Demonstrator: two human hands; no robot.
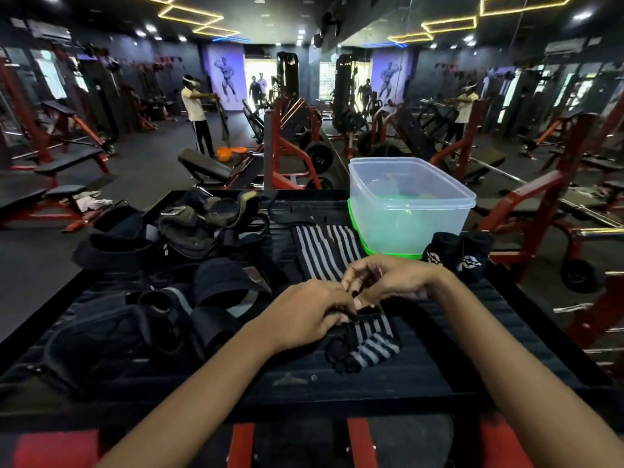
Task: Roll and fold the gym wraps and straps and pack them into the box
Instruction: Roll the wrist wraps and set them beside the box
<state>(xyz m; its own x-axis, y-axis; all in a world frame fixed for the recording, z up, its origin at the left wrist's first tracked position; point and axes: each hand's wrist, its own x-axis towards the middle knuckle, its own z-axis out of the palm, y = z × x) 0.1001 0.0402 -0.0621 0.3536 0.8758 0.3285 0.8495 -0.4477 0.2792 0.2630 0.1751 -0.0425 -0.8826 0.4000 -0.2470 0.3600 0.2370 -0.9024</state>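
- The striped wrap [317,251] lies on the black platform [337,383], its long axis running away from the person toward the clear box [405,204].
- Its near end sits directly under both hands, equally near each.
- Left hand [310,315]: fingers curled, pinching the near end.
- Right hand [385,278]: fingers curled at the same end; exact grip unclear.
- Two rolled black wraps [456,255] stand just beside the box.
- A pile of straps [189,231] lies to the left.
- Room: gym with benches and weight machines.

Striped wrap [366,336] middle under both hands.
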